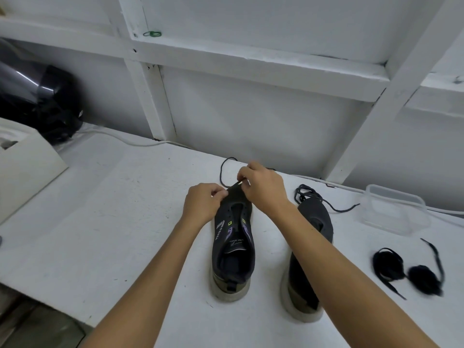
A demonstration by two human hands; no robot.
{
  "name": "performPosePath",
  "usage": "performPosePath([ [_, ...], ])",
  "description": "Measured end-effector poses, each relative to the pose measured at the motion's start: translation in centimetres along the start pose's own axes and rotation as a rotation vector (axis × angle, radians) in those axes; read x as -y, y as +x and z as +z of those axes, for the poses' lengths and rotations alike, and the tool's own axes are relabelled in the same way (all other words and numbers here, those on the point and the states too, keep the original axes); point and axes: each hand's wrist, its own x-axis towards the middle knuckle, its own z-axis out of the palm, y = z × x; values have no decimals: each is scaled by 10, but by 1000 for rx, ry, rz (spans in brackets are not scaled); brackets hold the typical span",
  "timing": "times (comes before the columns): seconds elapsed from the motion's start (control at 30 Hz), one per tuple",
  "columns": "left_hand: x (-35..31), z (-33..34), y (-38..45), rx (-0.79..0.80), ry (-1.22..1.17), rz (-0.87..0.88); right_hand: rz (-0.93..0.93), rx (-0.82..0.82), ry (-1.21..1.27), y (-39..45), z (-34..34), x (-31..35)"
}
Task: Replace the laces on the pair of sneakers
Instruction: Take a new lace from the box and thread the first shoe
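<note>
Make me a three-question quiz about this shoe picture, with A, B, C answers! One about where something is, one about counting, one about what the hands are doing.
1. Where is the clear plastic box?
A. right of the shoes
B. between the shoes
C. on the shelf

2. How many shoes are on the table?
A. one
B. two
C. three

3. What are the hands doing?
A. resting flat
B. lifting a shoe
C. pinching a lace at one shoe's toe end

Answers:
1 A: the clear plastic box sits far right.
2 B: left shoe, right shoe.
3 C: left hand and right hand meet on the lace.
</note>
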Motion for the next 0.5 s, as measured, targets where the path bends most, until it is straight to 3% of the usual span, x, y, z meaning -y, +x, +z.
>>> performPosePath([
  [0.07,1,0,-2,-16,-64,-73,133,-42,52,-3,1,-1],
  [0.13,6,2,-3,-3,-354,-223,277,-15,178,-7,3,-2],
  [0.23,12,8,-11,13,-762,-366,371,222,336,-12,5,-2],
  [0.33,17,14,-21,-1,-766,-368,303,382,323,-19,5,0],
  [0.5,26,21,-28,-43,-665,-339,271,366,315,-21,2,9],
])
